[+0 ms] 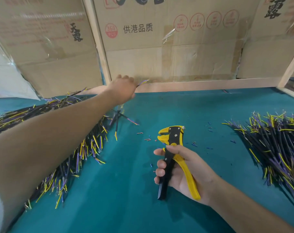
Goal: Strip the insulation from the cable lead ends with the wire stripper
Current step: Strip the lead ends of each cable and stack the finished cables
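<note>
1. The right hand [184, 169] is curled around the handles of the wire stripper [174, 158], thumb on the black handle, palm cupping the yellow one. The tool stands roughly upright above the teal table cover [126, 199], its yellow-and-black head pointing away from the person, the mouth of the head facing left.
2. The left hand [122, 89] is stretched far forward to the back edge of the table, well apart from the stripper. Its fingers pinch a single cable [142, 82], whose yellow and purple lead ends stick out to the right of the knuckles, blurred against the wooden frame [193, 85].
3. Under and beside the left forearm lies a large left pile of cables [85, 148], black-sheathed with yellow and purple leads fanned out.
4. A right pile of cables [277, 148] lies well apart on the far right of the cover.
5. Small insulation offcuts [148, 140], blue and reddish, are scattered on the cover around the stripper's head.
6. Behind the frame stand cardboard boxes [159, 47]. The middle box reads "供港品质" beside a red circle marked "360 PCS"; 4 red round stamps to the right are too small to read. Large black brush characters on the left and right boxes are partly legible, including "露".
</note>
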Demonstrator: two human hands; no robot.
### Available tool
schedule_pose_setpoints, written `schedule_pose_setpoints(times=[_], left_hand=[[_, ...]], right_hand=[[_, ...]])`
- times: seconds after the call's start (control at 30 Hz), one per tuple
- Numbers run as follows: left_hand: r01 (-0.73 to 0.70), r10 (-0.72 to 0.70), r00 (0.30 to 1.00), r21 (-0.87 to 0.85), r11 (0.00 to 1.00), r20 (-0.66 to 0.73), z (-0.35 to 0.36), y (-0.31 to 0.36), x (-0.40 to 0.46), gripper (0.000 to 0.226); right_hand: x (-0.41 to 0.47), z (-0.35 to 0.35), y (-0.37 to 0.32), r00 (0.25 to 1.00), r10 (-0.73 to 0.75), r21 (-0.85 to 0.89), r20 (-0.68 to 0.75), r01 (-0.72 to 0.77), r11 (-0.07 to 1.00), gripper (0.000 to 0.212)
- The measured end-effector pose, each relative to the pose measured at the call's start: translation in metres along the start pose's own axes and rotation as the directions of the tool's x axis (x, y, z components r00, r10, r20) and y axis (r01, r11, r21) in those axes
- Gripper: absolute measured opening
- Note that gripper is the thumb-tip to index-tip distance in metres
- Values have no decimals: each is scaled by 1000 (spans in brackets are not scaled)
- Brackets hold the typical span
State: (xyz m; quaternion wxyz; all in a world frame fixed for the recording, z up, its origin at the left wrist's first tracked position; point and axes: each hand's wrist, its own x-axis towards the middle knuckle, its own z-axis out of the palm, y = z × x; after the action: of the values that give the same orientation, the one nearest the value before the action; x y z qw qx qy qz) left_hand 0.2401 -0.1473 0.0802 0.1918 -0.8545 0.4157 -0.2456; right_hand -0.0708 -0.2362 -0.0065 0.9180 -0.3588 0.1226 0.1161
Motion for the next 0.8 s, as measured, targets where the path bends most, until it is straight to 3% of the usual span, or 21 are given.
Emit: schedule_pose_setpoints(times=[0.1, 0.2, 0.37, 0.47, 0.57, 0.7, 0.8], left_hand=[[89, -176, 975, -482, 872, -139, -37, 6, -29, 14], [109, -320, 928, -684, 721, -190, -63, 16, -71, 14], [256, -468, 883, -798, 546, -37, -70, 42, -139, 27], [311, -441, 895, -809, 499, 72, -58, 51, -166, 24], [315, -402, 895, -913, 260, 194, -50, 40, -177, 22], [225, -446, 867, -973, -45, 221, -39, 35, -185, 25], [241, -514, 820, -966, -91, 253, -25, 46, -196, 25]], right_hand=[[0, 2, 1, 1000, 0, -2, -8, 0, 1000, 38], [0, 4, 1, 1000, -5, -8, -8, 5, 1000, 40], [0, 5, 0, 1000, -1, -22, -19, 1, 1000, 41], [-1, 5, 1, 999, -3, -19, -36, 3, 1000, 43], [-1, 5, 1, 999, -10, 5, -43, 11, 1000, 44], [-1, 5, 1, 999, -15, -32, -30, 14, 999, 44], [-2, 4, 1, 999, -39, -56, -22, 38, 998, 45]])
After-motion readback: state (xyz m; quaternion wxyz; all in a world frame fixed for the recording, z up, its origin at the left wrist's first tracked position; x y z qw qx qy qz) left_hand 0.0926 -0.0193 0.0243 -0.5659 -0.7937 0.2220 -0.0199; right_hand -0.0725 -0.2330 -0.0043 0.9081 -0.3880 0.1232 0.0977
